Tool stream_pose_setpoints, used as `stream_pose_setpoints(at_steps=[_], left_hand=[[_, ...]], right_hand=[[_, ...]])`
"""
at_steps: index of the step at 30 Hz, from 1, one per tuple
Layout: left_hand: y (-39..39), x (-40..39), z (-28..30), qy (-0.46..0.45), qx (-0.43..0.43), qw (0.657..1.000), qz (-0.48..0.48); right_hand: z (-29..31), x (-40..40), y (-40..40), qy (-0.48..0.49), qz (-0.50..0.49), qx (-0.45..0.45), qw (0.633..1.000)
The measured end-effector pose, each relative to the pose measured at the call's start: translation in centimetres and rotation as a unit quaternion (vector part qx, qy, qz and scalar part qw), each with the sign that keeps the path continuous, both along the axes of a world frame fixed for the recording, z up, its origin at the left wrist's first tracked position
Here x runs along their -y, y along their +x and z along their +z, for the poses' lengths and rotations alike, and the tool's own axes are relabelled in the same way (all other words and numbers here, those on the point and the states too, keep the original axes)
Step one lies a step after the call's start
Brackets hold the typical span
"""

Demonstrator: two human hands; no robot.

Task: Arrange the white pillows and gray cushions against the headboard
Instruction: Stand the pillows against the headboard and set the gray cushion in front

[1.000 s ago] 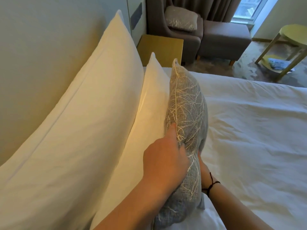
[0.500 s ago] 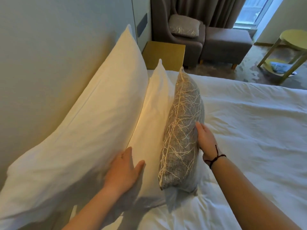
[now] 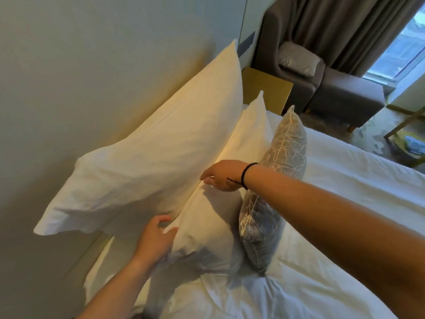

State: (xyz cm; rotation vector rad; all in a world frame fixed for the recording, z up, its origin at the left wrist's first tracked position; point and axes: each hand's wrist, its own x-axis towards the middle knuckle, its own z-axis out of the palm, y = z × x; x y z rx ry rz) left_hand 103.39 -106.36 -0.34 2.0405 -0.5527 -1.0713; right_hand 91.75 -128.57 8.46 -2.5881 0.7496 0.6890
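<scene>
Large white pillow [image 3: 147, 162]: leaning against the headboard [image 3: 80, 77], long edge running along it, near corner drooping over the bed edge.
Small white pillow [image 3: 213, 217]: standing on the bed [image 3: 345, 215] directly in front of the large one, touching it along its back face.
Gray cushion [image 3: 278, 187]: standing on edge in front of the small white pillow, tilting back against it; pale branch pattern is showing on the face and seam.
Left hand [image 3: 156, 240]: reaching in at the near end of the small white pillow, fingers spread and curling loosely into the gap between the two white pillows; palm is pressing the pillow's near corner. Not gripping any fabric that can be seen.
Right hand [image 3: 223, 176]: crossing over the gray cushion, fingers extended and flat, tips touching the seam where the small pillow is meeting the large one. Nothing is being grasped. A black cord bracelet [image 3: 247, 172] is sitting on the wrist.
Background: a gray armchair [image 3: 296, 72] holding a second cushion [image 3: 299, 58], a yellow bedside table [image 3: 266, 88], and curtains [image 3: 345, 26] by the window.
</scene>
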Motion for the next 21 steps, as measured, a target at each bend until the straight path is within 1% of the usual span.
stream_pose_setpoints(at_steps=[3, 4, 7, 10, 13, 15, 16, 18, 21], left_hand=[[0.5, -0.7, -0.1, -0.035, 0.109, 0.992, -0.060], [0.8, -1.1, -0.2, -0.031, 0.142, 0.986, -0.078], [1.8, -2.0, -0.7, 0.001, 0.189, 0.977, -0.101], [2.8, -2.7, -0.9, 0.029, 0.208, 0.971, -0.114], [2.8, -2.6, -0.5, 0.065, 0.285, 0.942, -0.165], [2.5, -2.0, -0.2, 0.046, 0.331, 0.922, -0.195], [2.2, -1.5, 0.0, 0.024, 0.341, 0.917, -0.204], [1.5, -0.2, -0.2, -0.023, 0.330, 0.919, -0.216], [0.1, 2.5, -1.1, -0.053, 0.269, 0.928, -0.251]], right_hand=[[-2.9, -0.1, 1.8, -0.001, 0.090, -0.107, 0.990], [-3.7, 0.2, 1.9, -0.011, 0.103, -0.123, 0.987], [-5.1, 1.7, 1.3, -0.061, 0.096, -0.118, 0.987], [-5.7, 3.8, 0.8, -0.099, 0.102, -0.156, 0.977], [-5.8, 6.2, 0.5, -0.118, 0.087, -0.177, 0.973], [-5.7, 8.1, -0.1, -0.136, 0.076, -0.174, 0.972], [-5.7, 9.1, -0.4, -0.142, 0.067, -0.173, 0.972], [-5.7, 11.1, -1.1, -0.157, 0.054, -0.169, 0.972], [-5.6, 13.8, -1.8, -0.177, 0.030, -0.150, 0.972]])
